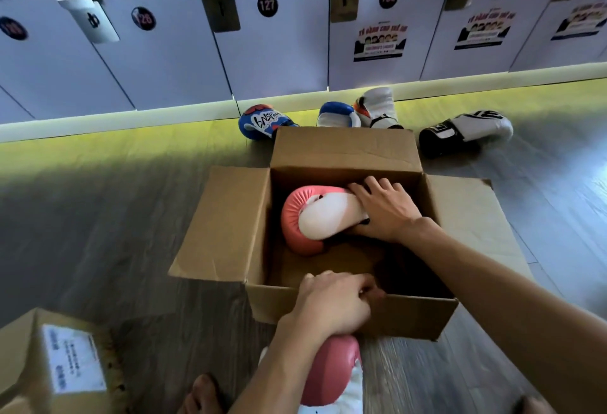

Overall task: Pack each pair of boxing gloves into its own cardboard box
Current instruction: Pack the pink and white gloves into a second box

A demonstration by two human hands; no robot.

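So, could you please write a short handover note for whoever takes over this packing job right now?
Right hand: inside the open cardboard box, resting on the first pink glove; grip unclear.
Left hand: on the box's near wall.
The second pink glove lies on the floor in front of the box.
Done: one pink glove in.
Left: add its partner, then pack the blue gloves, white glove and black-and-white glove by the lockers.

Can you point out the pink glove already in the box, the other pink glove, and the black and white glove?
pink glove in the box [323, 218], head view, on its white palm.
second pink glove [331, 371], head view, on its pink padding.
black and white glove [466, 133], head view, on its middle.
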